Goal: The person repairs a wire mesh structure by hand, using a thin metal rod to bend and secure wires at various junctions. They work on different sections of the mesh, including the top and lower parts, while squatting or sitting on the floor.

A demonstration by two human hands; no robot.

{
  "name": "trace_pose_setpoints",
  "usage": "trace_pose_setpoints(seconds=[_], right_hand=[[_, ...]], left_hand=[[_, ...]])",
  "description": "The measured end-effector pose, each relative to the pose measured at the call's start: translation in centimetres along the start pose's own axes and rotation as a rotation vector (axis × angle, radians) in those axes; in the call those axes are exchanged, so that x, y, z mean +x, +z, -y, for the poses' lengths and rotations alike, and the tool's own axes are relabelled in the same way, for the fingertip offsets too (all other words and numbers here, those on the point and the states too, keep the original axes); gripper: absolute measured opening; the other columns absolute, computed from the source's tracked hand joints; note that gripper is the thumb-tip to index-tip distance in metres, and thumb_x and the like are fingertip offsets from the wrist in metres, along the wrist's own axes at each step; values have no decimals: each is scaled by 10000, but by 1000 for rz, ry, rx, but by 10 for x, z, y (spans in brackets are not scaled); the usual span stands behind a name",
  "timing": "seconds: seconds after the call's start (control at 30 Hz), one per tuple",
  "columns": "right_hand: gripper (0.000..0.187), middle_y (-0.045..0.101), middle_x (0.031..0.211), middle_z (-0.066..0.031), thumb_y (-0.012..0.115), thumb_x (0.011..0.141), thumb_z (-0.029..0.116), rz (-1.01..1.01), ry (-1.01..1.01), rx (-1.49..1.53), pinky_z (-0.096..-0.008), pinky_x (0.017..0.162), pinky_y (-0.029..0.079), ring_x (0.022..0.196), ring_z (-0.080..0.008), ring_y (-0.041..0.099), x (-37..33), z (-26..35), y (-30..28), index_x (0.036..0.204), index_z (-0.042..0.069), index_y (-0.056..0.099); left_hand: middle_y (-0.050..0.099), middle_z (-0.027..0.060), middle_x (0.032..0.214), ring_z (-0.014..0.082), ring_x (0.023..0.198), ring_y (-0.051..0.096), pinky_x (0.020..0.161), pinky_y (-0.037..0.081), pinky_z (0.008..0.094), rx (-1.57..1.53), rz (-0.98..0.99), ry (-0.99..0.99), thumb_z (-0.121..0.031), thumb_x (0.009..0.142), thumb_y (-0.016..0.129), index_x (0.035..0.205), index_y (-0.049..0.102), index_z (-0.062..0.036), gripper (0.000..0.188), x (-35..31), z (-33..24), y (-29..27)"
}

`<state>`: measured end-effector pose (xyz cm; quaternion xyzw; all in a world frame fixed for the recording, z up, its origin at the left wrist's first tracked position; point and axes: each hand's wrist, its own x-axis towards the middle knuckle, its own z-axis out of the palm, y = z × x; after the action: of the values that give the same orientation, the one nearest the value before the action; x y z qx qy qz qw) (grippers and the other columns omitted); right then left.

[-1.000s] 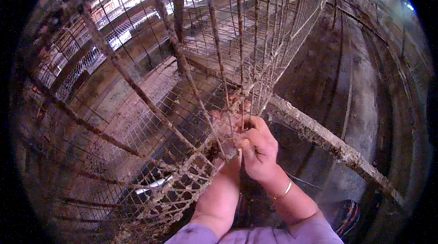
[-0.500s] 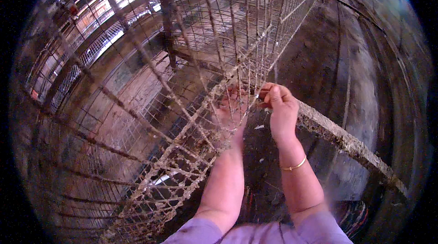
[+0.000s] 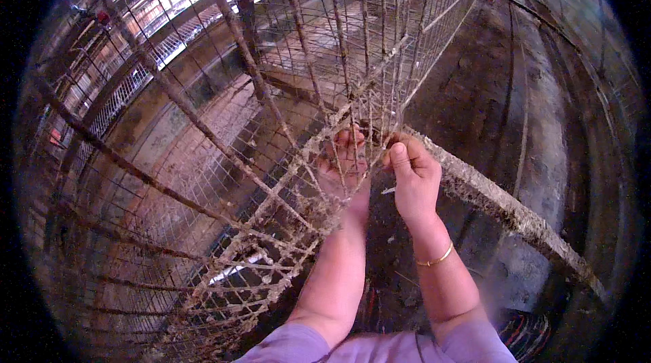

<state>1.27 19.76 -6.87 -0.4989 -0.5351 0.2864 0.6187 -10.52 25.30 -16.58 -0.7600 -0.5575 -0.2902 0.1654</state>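
Note:
A dirt-crusted wire mesh cage stands before me, its lower edge running diagonally past my hands. My left hand is behind the mesh, partly hidden by its wires. Its fingers are curled together near the cage's lower corner; what they grip is hidden. Just right of that, on the near side of the wires, my right hand is closed, thumb raised along the bent forefinger. It pinches at the mesh edge, and whatever lies between the fingertips is too small to make out. A thin gold-coloured bangle circles the right wrist.
A crusted bar slopes from behind my right hand toward the lower right. More wire cages stretch away at the left. A dark, dirty floor strip runs along the right. A white stick-like piece shows at the lower mesh.
My right hand has shifted slightly left and down, its fingers folding in more. The left fingers are more tightly bunched behind the wires. The whole view has tilted a little.

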Motion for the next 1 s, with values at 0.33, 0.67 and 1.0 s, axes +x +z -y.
trace_pose_setpoints(seconds=[0.33, 0.67, 1.0], right_hand=[[286, 558, 743, 18, 516, 941, 234, 30, 122, 213, -209, 635, 427, 667, -59, 504, 0, 5, -3, 1039, -21, 602], [191, 600, 905, -41, 515, 922, 129, 69, 106, 230, -220, 634, 437, 685, -76, 524, 1, -9, -4, 812, -13, 581], [232, 537, 662, 8, 509, 936, 162, 74, 297, -91, -219, 518, 378, 577, -64, 461, -62, -50, -43, 771, 19, 585]], left_hand=[[532, 201, 1229, 331, 1120, 529, 951, 441, 439, -1807, -277, -598, -400, 901, 427, 1249, 476, -1, 532, 3, 7, 5], [370, 142, 1399, 336, 1171, 455, 1019, 323, 514, -2905, -310, -273, -415, 920, 391, 1342, 411, -142, 504, 17, 7, -15], [433, 79, 1372, 270, 1259, 412, 999, 374, 496, -3032, -297, -567, -390, 917, 461, 1322, 441, -152, 470, 24, 6, -48]])
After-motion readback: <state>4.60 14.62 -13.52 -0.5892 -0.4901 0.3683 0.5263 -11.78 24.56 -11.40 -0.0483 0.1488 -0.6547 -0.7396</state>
